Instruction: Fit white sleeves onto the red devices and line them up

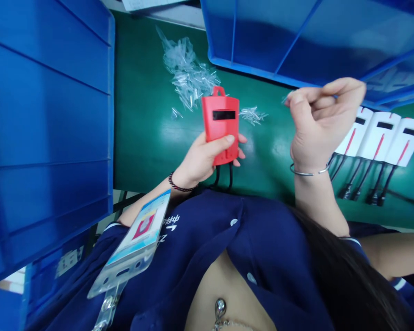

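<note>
My left hand point(207, 156) is wrapped round a red plastic device point(221, 124) with a dark slot near its top and a loop at the upper end; black cables point(223, 177) hang below it. My right hand point(322, 122) is raised to the right, fingers curled, pinching a small clear piece point(285, 98) at thumb and fingertip. A pile of clear plastic pieces point(189, 76) lies on the green table point(141, 133) beyond the red device.
A large blue crate point(44, 128) stands at the left, another blue crate point(313, 37) at the upper right. Several white devices point(379, 135) with black cables lie in a row at the right. A badge point(134, 243) hangs on my dark blue shirt.
</note>
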Tool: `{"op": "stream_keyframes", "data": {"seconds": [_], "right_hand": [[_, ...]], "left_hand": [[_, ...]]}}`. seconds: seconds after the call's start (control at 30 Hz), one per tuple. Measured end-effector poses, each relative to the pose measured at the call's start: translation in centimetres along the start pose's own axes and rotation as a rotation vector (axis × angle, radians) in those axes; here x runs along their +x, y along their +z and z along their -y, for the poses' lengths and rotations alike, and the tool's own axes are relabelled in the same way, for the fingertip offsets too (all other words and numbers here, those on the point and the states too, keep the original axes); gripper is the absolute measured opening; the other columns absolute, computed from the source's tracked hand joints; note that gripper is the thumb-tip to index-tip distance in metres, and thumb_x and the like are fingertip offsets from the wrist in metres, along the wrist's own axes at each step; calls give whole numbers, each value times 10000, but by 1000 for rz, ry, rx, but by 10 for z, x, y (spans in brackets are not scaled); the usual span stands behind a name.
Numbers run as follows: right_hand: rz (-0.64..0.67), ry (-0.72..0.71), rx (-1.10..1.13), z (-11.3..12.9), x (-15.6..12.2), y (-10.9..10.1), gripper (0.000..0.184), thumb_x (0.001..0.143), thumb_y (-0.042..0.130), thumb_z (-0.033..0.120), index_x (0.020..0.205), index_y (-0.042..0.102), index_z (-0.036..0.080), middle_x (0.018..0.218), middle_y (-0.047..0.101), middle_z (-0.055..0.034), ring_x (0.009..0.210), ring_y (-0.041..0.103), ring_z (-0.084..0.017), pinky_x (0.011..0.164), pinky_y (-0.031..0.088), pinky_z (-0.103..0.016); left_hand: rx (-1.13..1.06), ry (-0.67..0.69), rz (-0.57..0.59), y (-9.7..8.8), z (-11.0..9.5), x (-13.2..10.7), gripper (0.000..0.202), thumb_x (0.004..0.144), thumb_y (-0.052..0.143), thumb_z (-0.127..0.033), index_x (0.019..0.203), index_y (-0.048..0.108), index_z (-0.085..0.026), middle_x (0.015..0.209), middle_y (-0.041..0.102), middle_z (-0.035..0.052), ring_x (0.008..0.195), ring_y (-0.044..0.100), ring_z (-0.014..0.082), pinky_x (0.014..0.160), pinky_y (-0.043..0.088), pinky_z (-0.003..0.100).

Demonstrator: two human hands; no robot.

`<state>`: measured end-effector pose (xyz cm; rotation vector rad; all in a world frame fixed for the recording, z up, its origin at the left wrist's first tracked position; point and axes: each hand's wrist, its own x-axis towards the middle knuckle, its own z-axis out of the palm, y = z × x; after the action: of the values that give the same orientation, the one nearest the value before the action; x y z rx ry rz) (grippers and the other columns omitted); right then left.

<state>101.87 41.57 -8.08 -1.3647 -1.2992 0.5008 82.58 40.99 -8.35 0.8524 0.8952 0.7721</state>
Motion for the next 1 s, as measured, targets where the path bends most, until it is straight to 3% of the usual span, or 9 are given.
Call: {"op": "stream_keyframes", "data": {"seconds": [0.13,0.27,0.43,0.53,0.63,0.7,0.77,0.87,1.0], "right_hand": [[238,-169,-620,-32,4,5,76,981,500,254,946,530,194,915,654,-111,929,603,-228,877,442,-391],[465,-241,-778,-42,-6,12,210,965,471,168,942,680,158,784,664,-84,872,560,-234,814,400,-370],[246,-278,-503,-14,-14,0,288,1003,467,340,1099,685,179,968,729,-106,977,589,-246,889,434,-411],[512,-43,111,3,-22,-4,452,982,459,588,1095,647,193,989,719,-91,900,645,-209,833,520,-369],[822,351,757,6,-28,-7,490,891,599,651,974,650,170,596,592,21,514,546,-126,596,509,-293],[795,476,936,0,-30,-10,451,861,676,597,954,661,156,468,451,91,369,364,-70,468,417,-240],[659,478,943,-8,-30,-14,464,842,693,604,967,673,158,453,411,106,351,279,-53,413,319,-215],[464,388,772,-14,-31,-21,507,829,665,673,921,693,175,453,428,74,394,333,-78,441,285,-239],[333,252,653,-12,-36,-22,462,884,572,684,888,721,247,448,433,34,415,353,-116,451,258,-285]], "left_hand": [[-13,67,-107,-17,-13,-2,347,805,703,-434,946,673,-118,1033,733,122,782,721,216,611,607,301],[-139,127,-97,-17,-34,-5,417,791,709,-411,1129,659,-171,1049,751,87,884,745,258,744,640,380],[-160,297,-45,1,-49,-4,474,879,646,-361,1317,589,-188,1133,751,89,1104,705,270,939,597,413],[101,512,95,21,-61,9,442,938,592,-387,1328,585,-179,1234,716,118,1146,685,277,963,578,424],[719,732,377,42,-99,43,494,935,588,-466,1303,616,-137,1274,688,146,1107,689,277,976,559,434],[1072,840,414,58,-138,82,536,1003,434,-480,1314,600,-76,1266,683,150,1116,676,235,968,551,379],[1204,872,282,75,-178,131,493,1051,310,-341,1329,570,-27,1321,637,164,1224,603,212,1065,474,385],[1541,877,177,101,-217,200,330,959,527,-168,1238,613,-13,1369,591,172,1302,492,213,1194,295,470],[1827,883,201,131,-220,251,235,946,639,-286,1085,663,-99,1195,656,95,1165,606,210,1057,471,459]]}}
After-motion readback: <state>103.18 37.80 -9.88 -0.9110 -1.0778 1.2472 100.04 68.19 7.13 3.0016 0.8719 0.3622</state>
